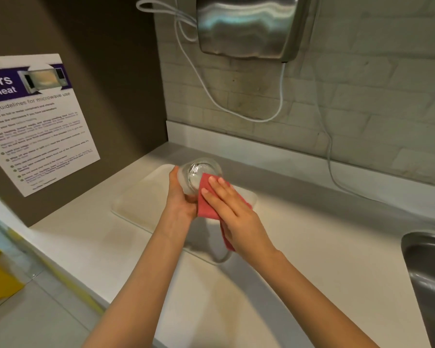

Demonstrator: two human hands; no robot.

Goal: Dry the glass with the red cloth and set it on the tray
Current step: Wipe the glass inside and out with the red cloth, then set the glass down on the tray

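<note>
A clear drinking glass (pixel 199 172) is held tilted above the white tray (pixel 136 202), its base pointing away from me. My left hand (pixel 180 197) grips the glass from below and the left, thumb along its side. My right hand (pixel 232 212) lies flat over the red cloth (pixel 207 197) and presses it against the right side of the glass. A tail of the cloth hangs down under my right palm. The tray lies flat on the pale counter, partly hidden by my hands.
A steel sink (pixel 430 267) is set into the counter at the right edge. A metal hand dryer (pixel 249 26) hangs on the tiled wall with its white cable (pixel 236 114) looping down. A microwave notice (pixel 35 121) is stuck on the brown panel at left.
</note>
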